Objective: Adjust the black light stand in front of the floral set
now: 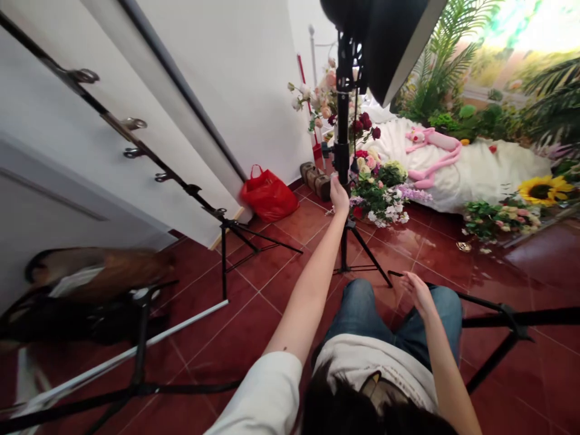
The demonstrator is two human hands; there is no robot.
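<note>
My left arm is stretched forward, and my left hand point(339, 194) is closed on the black pole of a light stand point(343, 127). Some of those fingers are hidden by the hand itself. On top of the stand sits a large dark lamp shade point(385, 42), partly cut off by the upper edge. The stand's tripod legs point(369, 257) spread on the floor ahead of my knees. Over my right knee hovers my right hand point(419, 294), its fingers loosely bent and slightly apart, with nothing visible in them.
Artificial flowers point(385, 190) crowd the stand's right side. Behind them a pink plush toy point(437, 148) lies on white cloth point(489, 172). A red plastic bag point(269, 193) rests by the wall. Other tripod legs point(507, 317) reach in from the right, and a black stand point(140, 356) is at left.
</note>
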